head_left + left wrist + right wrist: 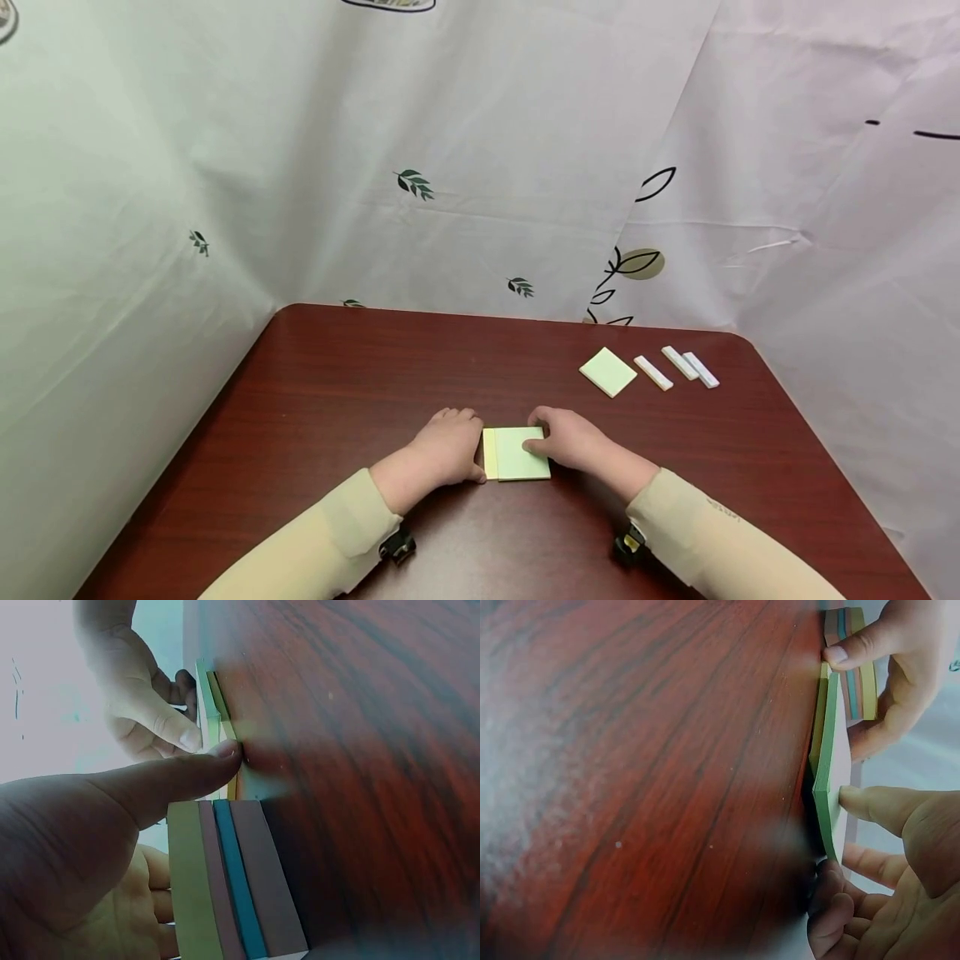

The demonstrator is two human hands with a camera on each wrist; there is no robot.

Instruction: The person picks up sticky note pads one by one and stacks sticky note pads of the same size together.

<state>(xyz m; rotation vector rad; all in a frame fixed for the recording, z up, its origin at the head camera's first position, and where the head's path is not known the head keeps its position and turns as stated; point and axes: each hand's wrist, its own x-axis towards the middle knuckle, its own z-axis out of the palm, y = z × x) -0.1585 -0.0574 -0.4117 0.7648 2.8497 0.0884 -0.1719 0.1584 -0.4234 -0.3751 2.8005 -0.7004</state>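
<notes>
A pale green sticky-note pad [517, 458] overlaps a yellow pad [491, 454], whose left strip shows. My right hand [573, 437] pinches the green pad, thumb on top, other fingers at its right edge. In the right wrist view, the green pad [832, 761] tilts with its near right corner raised off the table. My left hand [446, 446] lies at the yellow pad's left edge, its straight thumb [191, 774] touching the near corner. Under that palm sits a stack of yellow, pink, blue and greyish pads [229, 881], hidden from the head view; fingers lie partly hidden behind it.
Another pale green pad [608, 372] lies at the back right of the dark red table [360, 358]. Beside it are several narrow white strips [653, 373], two of them close together. White patterned cloth [465, 225] hangs around the table's back and sides.
</notes>
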